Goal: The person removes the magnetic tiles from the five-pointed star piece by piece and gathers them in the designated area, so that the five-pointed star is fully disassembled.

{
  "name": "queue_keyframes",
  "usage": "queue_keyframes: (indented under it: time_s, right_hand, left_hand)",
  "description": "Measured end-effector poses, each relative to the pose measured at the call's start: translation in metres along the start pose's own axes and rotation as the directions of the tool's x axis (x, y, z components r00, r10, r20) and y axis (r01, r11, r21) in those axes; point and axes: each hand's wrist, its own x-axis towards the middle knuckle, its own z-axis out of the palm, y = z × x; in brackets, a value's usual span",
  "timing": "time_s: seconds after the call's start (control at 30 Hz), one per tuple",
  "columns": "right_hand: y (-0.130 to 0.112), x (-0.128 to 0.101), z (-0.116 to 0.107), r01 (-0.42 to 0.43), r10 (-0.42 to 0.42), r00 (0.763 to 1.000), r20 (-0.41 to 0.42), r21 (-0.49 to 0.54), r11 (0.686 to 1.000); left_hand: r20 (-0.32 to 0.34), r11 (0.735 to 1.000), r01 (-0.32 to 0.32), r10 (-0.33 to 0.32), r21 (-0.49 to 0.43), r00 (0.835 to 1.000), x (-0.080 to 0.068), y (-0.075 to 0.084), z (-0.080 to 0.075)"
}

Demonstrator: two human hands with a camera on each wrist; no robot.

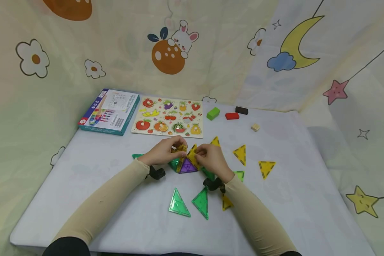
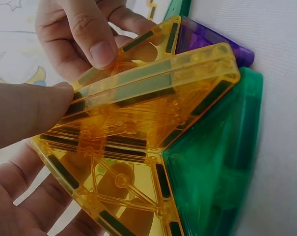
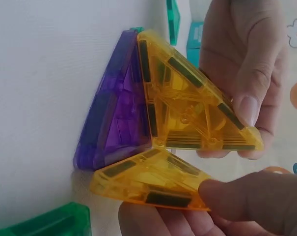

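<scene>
A small cluster of magnetic triangle tiles stands at the table's middle. A purple tile (image 1: 187, 166) (image 3: 116, 118) and a green tile (image 2: 222, 162) lie flat on the cloth. My left hand (image 1: 174, 149) (image 2: 45, 128) pinches a yellow tile (image 2: 123, 172) (image 3: 187, 105) standing up from the purple one, thumb on its edge. My right hand (image 1: 200, 154) (image 3: 212, 206) pinches a second yellow tile (image 3: 148, 182) (image 2: 153, 83), tilted so its edge meets the first. The two hands' fingertips nearly touch.
Loose yellow triangles (image 1: 240, 154) (image 1: 266, 168) lie to the right and green ones (image 1: 178, 203) (image 1: 201, 202) in front. At the back sit a fruit puzzle board (image 1: 168, 117), a blue box (image 1: 110, 111), green (image 1: 213, 113), red (image 1: 232, 116) and dark (image 1: 241, 110) blocks, and a small wooden cube (image 1: 255, 127).
</scene>
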Motion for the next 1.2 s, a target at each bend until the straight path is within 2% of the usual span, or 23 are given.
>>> queue_keyframes:
  time_s: [0.2, 0.47, 0.6, 0.73, 0.93, 1.1, 1.2]
  right_hand:
    - [0.003, -0.003, -0.006, -0.055, 0.057, 0.998, -0.012, 0.103, 0.993]
    - [0.02, -0.016, -0.032, -0.126, 0.134, 0.99, -0.037, 0.175, 0.976]
    - [0.035, -0.025, -0.047, -0.12, 0.141, 0.987, -0.076, 0.229, 0.966]
    - [0.054, -0.037, -0.062, -0.096, 0.126, 0.986, -0.108, 0.246, 0.964]
    - [0.089, -0.076, -0.095, -0.135, 0.154, 0.98, -0.122, 0.154, 0.979]
    - [0.116, -0.111, -0.117, -0.194, 0.194, 0.98, -0.034, 0.029, 0.981]
    - [0.127, -0.131, -0.124, -0.221, 0.22, 0.975, 0.042, 0.012, 0.975]
  left_hand:
    - [-0.006, 1.0, 0.003, -0.003, -0.008, 1.0, 0.0, -0.001, 0.0]
    - [0.011, 0.999, 0.002, -0.002, -0.041, 1.0, 0.005, 0.002, 0.005]
    - [0.016, 0.999, -0.003, 0.003, -0.049, 1.0, 0.003, 0.0, 0.005]
    - [-0.008, 0.999, 0.014, -0.014, -0.03, 1.0, -0.001, -0.004, 0.006]
    - [0.0, 0.999, 0.012, -0.012, -0.038, 1.0, 0.0, -0.004, 0.009]
    - [0.002, 0.999, 0.03, -0.03, -0.018, 1.0, -0.004, -0.004, 0.009]
    - [0.01, 0.999, 0.033, -0.033, 0.001, 0.999, -0.005, -0.005, 0.009]
